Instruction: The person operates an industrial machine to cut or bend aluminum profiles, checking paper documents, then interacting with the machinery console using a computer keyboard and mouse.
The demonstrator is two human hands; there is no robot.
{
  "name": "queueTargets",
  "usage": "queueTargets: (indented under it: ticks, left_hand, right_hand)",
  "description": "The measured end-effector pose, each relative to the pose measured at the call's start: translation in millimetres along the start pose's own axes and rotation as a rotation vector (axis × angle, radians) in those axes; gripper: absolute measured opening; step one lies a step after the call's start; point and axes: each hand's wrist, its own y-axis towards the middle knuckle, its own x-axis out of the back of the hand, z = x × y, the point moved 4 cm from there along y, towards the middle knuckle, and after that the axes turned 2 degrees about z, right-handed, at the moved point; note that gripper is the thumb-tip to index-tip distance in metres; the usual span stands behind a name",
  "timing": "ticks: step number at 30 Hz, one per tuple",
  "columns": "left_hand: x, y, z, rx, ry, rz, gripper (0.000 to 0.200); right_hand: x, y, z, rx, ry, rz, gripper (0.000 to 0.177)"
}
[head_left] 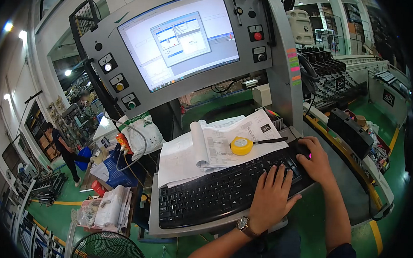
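My left hand (272, 198), with a watch (243, 223) on its wrist, rests with fingers spread over the right part of the black keyboard (213, 191). Beyond the keyboard's right end, my right hand (314, 160) is wrapped over a dark mouse (303, 150) that shows a pink light. Printed papers (182, 158), partly rolled back, lie behind the keyboard. On them sits a yellow tape measure (241, 145) with a black strap. Above, a monitor (180, 38) in a grey control panel (159, 97) shows an open dialog window.
Left of the panel hang a white bag (144, 134) and cables. Below are a blue crate (119, 171), a stack of papers (113, 208) and a fan (109, 249). A person (64, 146) stands far left. Machine rails (352, 158) run along the right.
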Motion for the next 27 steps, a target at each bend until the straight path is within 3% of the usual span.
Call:
queueTargets:
  ticks: [16,19,22,25,27]
  left_hand:
    - [0,0,0,0.000,-0.008,-0.010,0.074]
    - [6,0,-2,-0.007,-0.043,-0.072,0.062]
    - [17,-12,-7,-0.162,-0.199,-0.254,0.049]
    - [-4,-67,-18,-0.308,-0.545,-0.292,0.042]
    - [-41,-120,-33,-0.213,-0.663,-0.117,0.037]
  right_hand:
    - [0,0,1,0.003,-0.008,0.004,0.050]
    - [1,-1,2,-0.009,-0.007,0.006,0.050]
    - [1,0,-1,-0.014,-0.010,0.004,0.050]
    - [-1,1,-6,-0.030,-0.016,0.011,0.050]
    - [-2,0,-9,-0.029,-0.008,0.020,0.050]
